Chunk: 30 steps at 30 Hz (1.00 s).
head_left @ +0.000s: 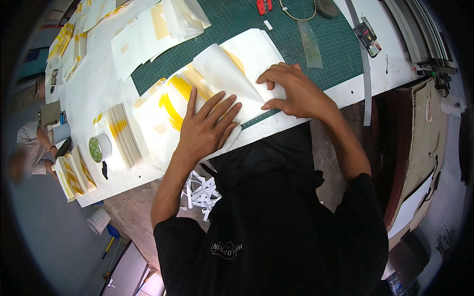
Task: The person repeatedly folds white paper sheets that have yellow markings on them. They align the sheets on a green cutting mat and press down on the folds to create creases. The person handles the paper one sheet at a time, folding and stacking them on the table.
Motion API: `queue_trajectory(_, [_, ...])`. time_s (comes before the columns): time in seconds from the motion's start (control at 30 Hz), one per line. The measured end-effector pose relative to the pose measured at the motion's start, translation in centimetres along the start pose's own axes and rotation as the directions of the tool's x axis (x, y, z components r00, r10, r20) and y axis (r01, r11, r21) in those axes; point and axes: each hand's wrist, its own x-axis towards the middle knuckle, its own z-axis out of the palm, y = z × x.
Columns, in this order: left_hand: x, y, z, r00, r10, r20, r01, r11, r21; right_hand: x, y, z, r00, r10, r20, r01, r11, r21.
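Observation:
My left hand (210, 121) lies flat with its fingers spread on white printed sheets (152, 116) that carry yellow shapes. A blank white sheet (222, 69) curls up beside its fingertips, its lifted part slanting toward my right hand. My right hand (295, 93) is bent round the near right end of the paper (259, 44), thumb at the near edge and fingertips on top. What sits under its curled fingers is partly hidden. The paper rests across the green cutting mat (340, 64) and the white table (111, 91).
Left of the paper are a stack of yellow-edged booklets (123, 135) and a tape roll (100, 148). More sheets (143, 37) lie at the far side. A metal ruler (367, 91) and a cutter (365, 33) are at right. Paper strips (201, 192) litter the floor; a person (32, 148) sits at far left.

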Motion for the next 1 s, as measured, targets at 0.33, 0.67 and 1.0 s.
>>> queue_trajectory(0.33, [0.01,-0.30,-0.25,0.999,0.037,0.015,-0.036,0.998,-0.055,-0.07,0.24,0.47,0.999,-0.008,-0.041,0.007,1.000,-0.022])
queue_trajectory(0.67, [0.05,-0.33,-0.20,1.000,0.027,0.008,-0.026,0.998,-0.064,-0.06,0.16,0.37,0.999,-0.007,-0.035,0.007,1.000,-0.012])
queue_trajectory(1.0, [-0.03,-0.50,0.07,0.999,0.033,-0.012,-0.034,0.995,-0.096,-0.32,0.02,0.53,0.997,-0.034,-0.064,0.034,0.999,0.001])
